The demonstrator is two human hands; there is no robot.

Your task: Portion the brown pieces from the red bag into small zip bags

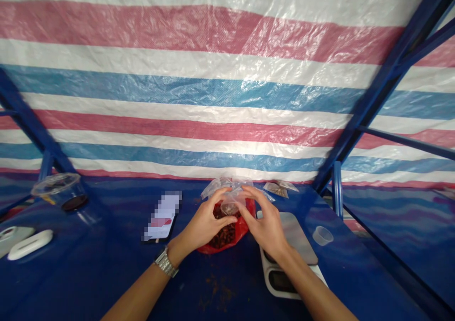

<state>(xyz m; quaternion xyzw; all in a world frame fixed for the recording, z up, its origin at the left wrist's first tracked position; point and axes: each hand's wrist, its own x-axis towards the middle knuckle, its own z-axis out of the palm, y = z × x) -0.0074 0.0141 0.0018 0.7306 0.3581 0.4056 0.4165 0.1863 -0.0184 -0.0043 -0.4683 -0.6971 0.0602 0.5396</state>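
Seen from the head, left hand (206, 221) and right hand (263, 221) curl their fingers around a small, translucent, crinkled plastic bag (232, 200), gripping it between them. It is above a red plastic bag (243, 227) of dark brown pieces (224, 238).

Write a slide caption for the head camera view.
Left hand and right hand curve around clear plastic over a red bag of dark pieces, beside a scale on a blue table.

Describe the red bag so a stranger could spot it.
On the blue table, look between the phone and the digital scale. The red plastic bag sits open there, holding dark brown pieces; unlike the clear bags behind, it's red.
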